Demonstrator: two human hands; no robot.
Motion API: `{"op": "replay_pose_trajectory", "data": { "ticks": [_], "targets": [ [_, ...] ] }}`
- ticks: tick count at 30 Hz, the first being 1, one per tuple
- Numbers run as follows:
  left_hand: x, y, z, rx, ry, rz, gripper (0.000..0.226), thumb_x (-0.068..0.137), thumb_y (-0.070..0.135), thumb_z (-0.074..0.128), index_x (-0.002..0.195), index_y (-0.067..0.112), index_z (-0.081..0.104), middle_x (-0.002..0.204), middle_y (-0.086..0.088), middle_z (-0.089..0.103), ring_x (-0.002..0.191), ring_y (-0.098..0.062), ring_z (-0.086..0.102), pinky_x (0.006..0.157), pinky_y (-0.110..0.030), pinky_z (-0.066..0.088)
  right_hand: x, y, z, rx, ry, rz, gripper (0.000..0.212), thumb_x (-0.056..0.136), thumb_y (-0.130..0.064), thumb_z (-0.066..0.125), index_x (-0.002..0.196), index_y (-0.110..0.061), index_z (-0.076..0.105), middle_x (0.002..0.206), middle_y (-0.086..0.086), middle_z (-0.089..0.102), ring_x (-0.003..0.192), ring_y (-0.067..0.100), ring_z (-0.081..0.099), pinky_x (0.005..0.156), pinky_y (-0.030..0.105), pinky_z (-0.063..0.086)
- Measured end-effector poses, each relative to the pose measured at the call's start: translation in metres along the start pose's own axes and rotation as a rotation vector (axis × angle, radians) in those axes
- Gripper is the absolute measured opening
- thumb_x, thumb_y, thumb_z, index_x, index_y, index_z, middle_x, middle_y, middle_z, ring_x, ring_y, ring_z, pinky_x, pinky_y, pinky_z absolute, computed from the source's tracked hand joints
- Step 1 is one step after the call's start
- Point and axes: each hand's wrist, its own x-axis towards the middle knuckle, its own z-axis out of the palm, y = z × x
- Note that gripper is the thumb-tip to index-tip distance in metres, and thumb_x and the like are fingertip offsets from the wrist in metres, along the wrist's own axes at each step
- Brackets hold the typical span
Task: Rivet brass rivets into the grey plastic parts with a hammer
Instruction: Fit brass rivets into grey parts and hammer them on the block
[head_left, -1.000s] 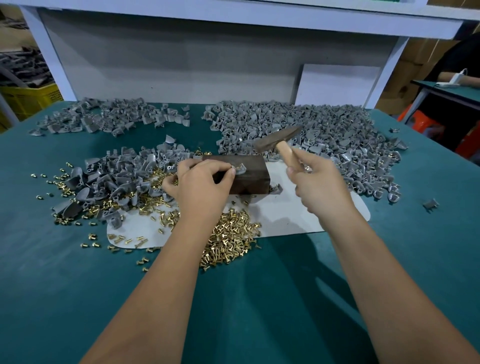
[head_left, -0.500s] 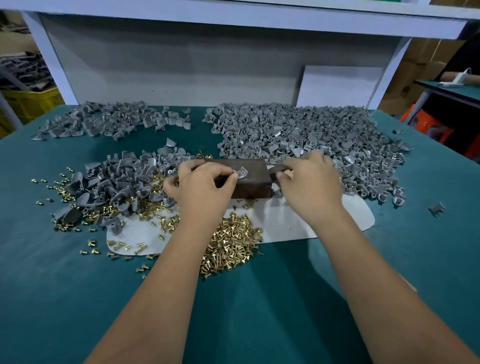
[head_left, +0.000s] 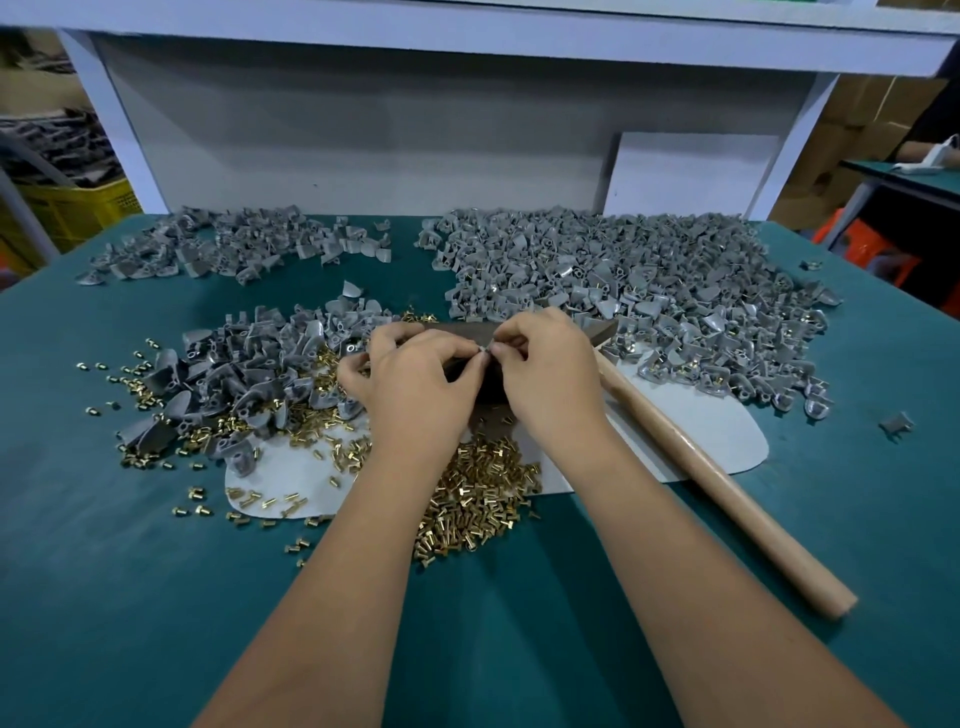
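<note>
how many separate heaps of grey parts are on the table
3: far-left heap, far-right heap showing brass, near-left heap amid loose rivets. Hands may hide more.

Matt teal table covering (head_left: 156, 597) under shiny brass rivets (head_left: 478, 499). Beside the rivets, dull grey plastic parts (head_left: 649, 270), a smooth pale sheet (head_left: 691, 421), a dark brown block (head_left: 467, 332), and a smooth, pale wooden hammer handle (head_left: 727, 499).

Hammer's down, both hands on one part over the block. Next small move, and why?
Probably lift the grey part off the block toward the riveted pile. Both the left hand and right hand pinch it, and the hammer lies on the table, so striking looks finished.
</note>
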Motion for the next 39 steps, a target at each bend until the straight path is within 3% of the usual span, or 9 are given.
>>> {"op": "replay_pose_trajectory", "data": {
  "ticks": [6, 11, 16, 21, 29, 33, 35, 37, 39],
  "targets": [
    [0.0, 0.0, 0.0, 0.003, -0.002, -0.013, 0.013, 0.088, 0.042, 0.067, 0.094, 0.033, 0.076, 0.099, 0.018, 0.07, 0.122, -0.011, 0.038, 0.098, -0.041, 0.014, 0.001, 0.002, 0.001, 0.007, 0.013, -0.052, 0.006, 0.084, -0.009, 0.067, 0.081, -0.011, 0.072, 0.087, 0.0, 0.06, 0.088, 0.017, 0.053, 0.077, 0.027, 0.039],
    [0.001, 0.0, 0.0, 0.016, -0.033, -0.026, 0.016, 0.089, 0.043, 0.066, 0.098, 0.034, 0.075, 0.101, 0.018, 0.069, 0.124, -0.01, 0.037, 0.101, -0.044, 0.015, 0.001, 0.004, 0.0, 0.187, 0.001, 0.059, 0.008, 0.083, -0.01, 0.069, 0.077, -0.015, 0.071, 0.081, -0.008, 0.056, 0.072, 0.002, 0.048, 0.063, 0.009, 0.033],
    [0.002, 0.0, -0.001, 0.009, -0.035, -0.012, 0.015, 0.09, 0.041, 0.066, 0.097, 0.034, 0.076, 0.101, 0.018, 0.07, 0.124, -0.01, 0.038, 0.102, -0.046, 0.017, 0.0, -0.002, 0.008, 0.212, 0.042, 0.119, 0.013, 0.084, -0.004, 0.065, 0.074, -0.012, 0.064, 0.077, -0.01, 0.05, 0.078, 0.012, 0.051, 0.072, 0.029, 0.043],
    [0.002, 0.001, 0.0, -0.014, -0.032, -0.012, 0.014, 0.09, 0.04, 0.066, 0.095, 0.033, 0.076, 0.1, 0.018, 0.071, 0.124, -0.01, 0.039, 0.1, -0.045, 0.016, 0.001, -0.001, 0.012, 0.15, 0.061, 0.059, 0.012, 0.085, -0.002, 0.061, 0.074, -0.008, 0.063, 0.075, -0.015, 0.043, 0.087, 0.018, 0.05, 0.078, 0.035, 0.043],
    [0.002, 0.001, -0.001, -0.024, -0.049, -0.034, 0.015, 0.089, 0.041, 0.066, 0.097, 0.033, 0.076, 0.101, 0.019, 0.068, 0.125, -0.009, 0.037, 0.101, -0.042, 0.014, -0.001, 0.002, 0.01, 0.146, 0.04, 0.014, 0.009, 0.087, -0.003, 0.061, 0.079, -0.008, 0.065, 0.083, -0.004, 0.052, 0.089, 0.017, 0.05, 0.078, 0.028, 0.04],
    [0.001, 0.002, -0.003, -0.135, -0.094, -0.103, 0.009, 0.09, 0.039, 0.065, 0.089, 0.036, 0.073, 0.099, 0.026, 0.059, 0.125, -0.007, 0.029, 0.103, -0.041, 0.012, -0.005, 0.006, -0.012, 0.172, -0.018, 0.029, 0.013, 0.092, -0.014, 0.059, 0.099, -0.014, 0.07, 0.097, -0.004, 0.058, 0.09, 0.008, 0.052, 0.079, 0.019, 0.04],
    [0.001, 0.001, -0.003, -0.171, -0.132, -0.125, 0.009, 0.091, 0.04, 0.064, 0.087, 0.037, 0.071, 0.103, 0.027, 0.06, 0.124, -0.005, 0.027, 0.104, -0.042, 0.011, -0.005, 0.017, -0.03, 0.034, 0.069, 0.081, 0.019, 0.095, -0.021, 0.054, 0.107, -0.017, 0.068, 0.102, -0.004, 0.062, 0.093, 0.011, 0.056, 0.083, 0.025, 0.047],
    [0.002, 0.001, -0.003, -0.174, -0.161, -0.127, 0.009, 0.092, 0.04, 0.062, 0.087, 0.038, 0.07, 0.106, 0.028, 0.059, 0.126, -0.006, 0.026, 0.102, -0.04, 0.01, -0.006, 0.035, -0.05, -0.294, 0.12, 0.144, 0.022, 0.095, -0.027, 0.051, 0.104, -0.014, 0.067, 0.102, 0.004, 0.062, 0.094, 0.023, 0.058, 0.076, 0.031, 0.048],
    [0.002, 0.001, -0.003, -0.166, -0.175, -0.12, 0.009, 0.093, 0.04, 0.062, 0.087, 0.039, 0.069, 0.107, 0.028, 0.059, 0.127, -0.008, 0.026, 0.1, -0.039, 0.011, -0.009, 0.049, -0.062, -0.551, -0.014, 0.242, 0.031, 0.095, -0.035, 0.049, 0.093, -0.008, 0.064, 0.102, 0.013, 0.06, 0.094, 0.034, 0.056, 0.069, 0.031, 0.041]
  ]
}}
